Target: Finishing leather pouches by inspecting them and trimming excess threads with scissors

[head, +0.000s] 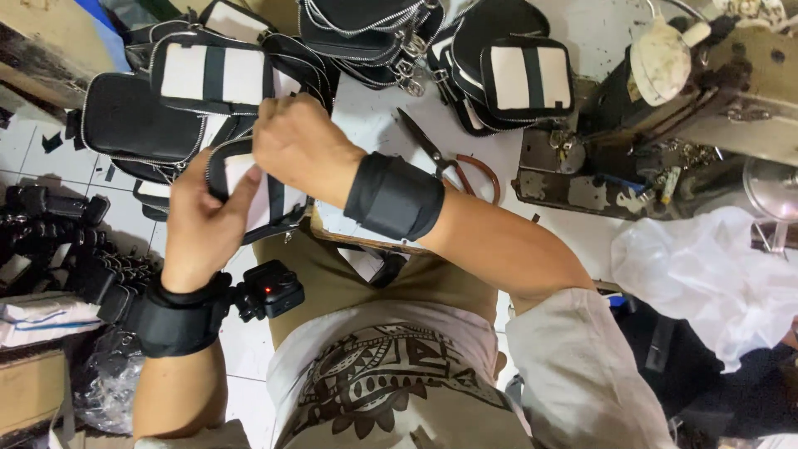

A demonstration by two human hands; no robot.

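Item: black-and-white zip pouch (274, 199), held at table edge. Left hand (204, 220) clamped underneath; right hand (299, 145) clasped over top. Scissors (440, 158) nearby.

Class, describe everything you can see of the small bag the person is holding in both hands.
The small bag is black with a white panel crossed by a black stripe, and a silver zipper runs along its curved edge. It looks like synthetic leather or fabric. It sits tilted at the worktable's near edge, above the person's lap. The left hand grips it from the left side and the right hand covers its top, hiding much of it. Similar bags lie just behind.
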